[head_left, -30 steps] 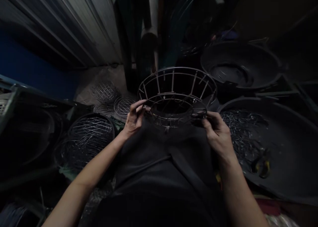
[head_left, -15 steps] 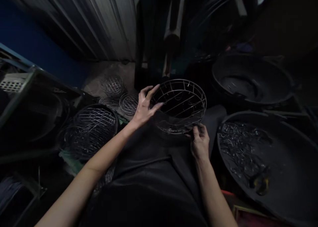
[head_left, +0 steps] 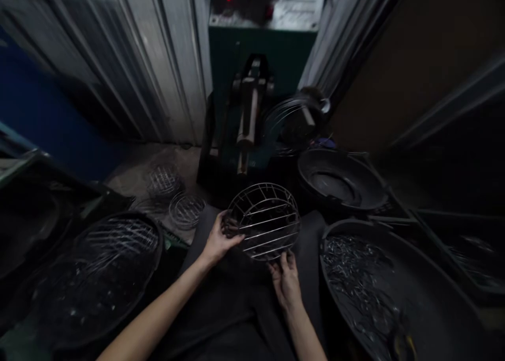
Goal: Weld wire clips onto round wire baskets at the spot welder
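A round wire rack [head_left: 270,221] with a ringed rim and parallel bars is held tilted over my lap. My left hand [head_left: 224,237] grips its left side, thumb on the near bars and fingers wrapped round the rim. At the near edge, my right hand [head_left: 286,279] holds the rim between thumb and fingers. Just beyond the rack stands a dark green machine [head_left: 224,50] with a metal arm [head_left: 248,113] pointing down toward it.
Left, a basin [head_left: 160,245] holds wire grids [head_left: 122,237]; more wire racks [head_left: 187,209] lie on the floor. Right, a large basin [head_left: 430,282] contains small metal pieces [head_left: 355,269] and a yellow-black tool [head_left: 404,345]. Behind it sits another basin [head_left: 379,192].
The view has tilted up, showing more of the machine. My left hand has gone from spread fingers at the rim to a closed grip, and the rack's bars now face me more.
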`<state>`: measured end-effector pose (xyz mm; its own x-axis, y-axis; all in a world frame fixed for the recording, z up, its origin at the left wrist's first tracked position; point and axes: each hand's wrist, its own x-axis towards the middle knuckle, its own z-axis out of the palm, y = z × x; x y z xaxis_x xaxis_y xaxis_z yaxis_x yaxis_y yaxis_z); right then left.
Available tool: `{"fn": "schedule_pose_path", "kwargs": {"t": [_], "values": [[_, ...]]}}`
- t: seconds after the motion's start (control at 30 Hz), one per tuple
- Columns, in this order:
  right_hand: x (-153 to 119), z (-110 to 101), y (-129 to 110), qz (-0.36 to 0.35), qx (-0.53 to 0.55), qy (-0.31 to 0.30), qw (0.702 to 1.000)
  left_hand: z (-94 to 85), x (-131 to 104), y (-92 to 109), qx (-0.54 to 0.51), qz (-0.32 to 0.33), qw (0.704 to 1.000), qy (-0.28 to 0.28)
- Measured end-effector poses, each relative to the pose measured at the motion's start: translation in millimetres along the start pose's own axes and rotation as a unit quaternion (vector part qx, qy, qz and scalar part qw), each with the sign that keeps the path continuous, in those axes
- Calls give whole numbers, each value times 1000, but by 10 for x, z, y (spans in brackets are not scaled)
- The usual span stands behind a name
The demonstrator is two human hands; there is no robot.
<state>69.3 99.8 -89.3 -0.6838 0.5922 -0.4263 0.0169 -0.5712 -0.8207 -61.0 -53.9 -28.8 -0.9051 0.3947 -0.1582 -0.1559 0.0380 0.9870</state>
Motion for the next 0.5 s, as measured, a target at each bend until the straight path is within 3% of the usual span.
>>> {"fn": "schedule_pose_path", "kwargs": {"t": [0.1, 0.2, 0.3, 0.37, 0.43, 0.5], "values": [[-40, 123, 94, 25, 53, -16, 998, -79, 93, 224, 116, 75, 990, -29], [-48, 124, 69, 43, 57, -30, 997, -137, 145, 486, 228, 166, 958, -55], [67, -62, -130, -28, -109, -16, 993, -179, 140, 738, 321, 257, 910, -57], [227, -216, -322, -160, -282, 22, 946, -196, 121, 861, 382, 314, 867, -63], [413, -319, -491, -281, -438, 64, 851, -202, 107, 935, 447, 372, 810, -75], [581, -347, -590, -326, -559, 102, 755, -203, 105, 969, 505, 422, 749, -83]]}}
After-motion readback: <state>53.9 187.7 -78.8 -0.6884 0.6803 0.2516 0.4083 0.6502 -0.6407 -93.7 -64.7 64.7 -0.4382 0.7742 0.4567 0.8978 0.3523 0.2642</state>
